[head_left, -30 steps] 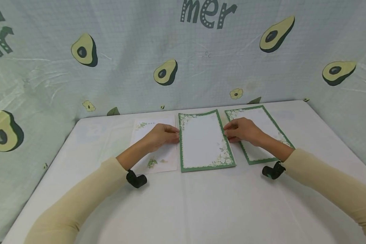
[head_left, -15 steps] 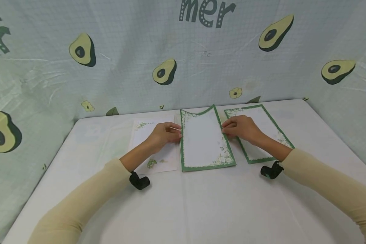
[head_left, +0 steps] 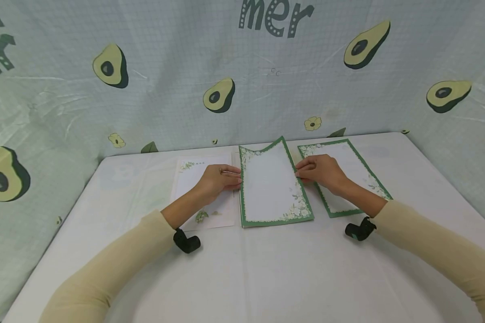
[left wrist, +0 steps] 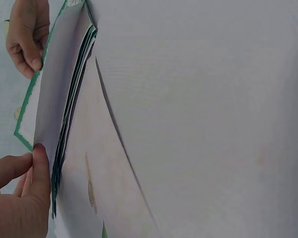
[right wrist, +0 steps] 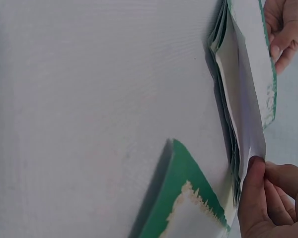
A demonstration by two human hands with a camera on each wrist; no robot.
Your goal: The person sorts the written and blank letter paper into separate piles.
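A sheet of paper with a green floral border (head_left: pixel 268 184) tops a stack in the middle of the table. Its far end is bent up off the sheets beneath (left wrist: pixel 74 94). On its left edge, my left hand (head_left: pixel 218 179) pinches it between thumb and fingers. Opposite, my right hand (head_left: pixel 320 169) pinches the right edge, as the right wrist view also shows with the thumb and fingertips on the lifted sheet (right wrist: pixel 253 119). Under my right hand and forearm lies another green-bordered sheet (head_left: pixel 343 204), partly covered. Beneath my left hand is a pale sheet with small leaf prints (head_left: pixel 222 211).
All the papers lie toward the back of a white-covered table (head_left: pixel 291 273). Behind it hangs a pale curtain (head_left: pixel 165 107) printed with avocados. Each wrist bears a small black camera mount, on the left one (head_left: pixel 187 242) and the right one (head_left: pixel 360 229).
The top sheet's far end has risen and bowed upward between my hands. My left hand has shifted slightly right; the right hand has barely moved.
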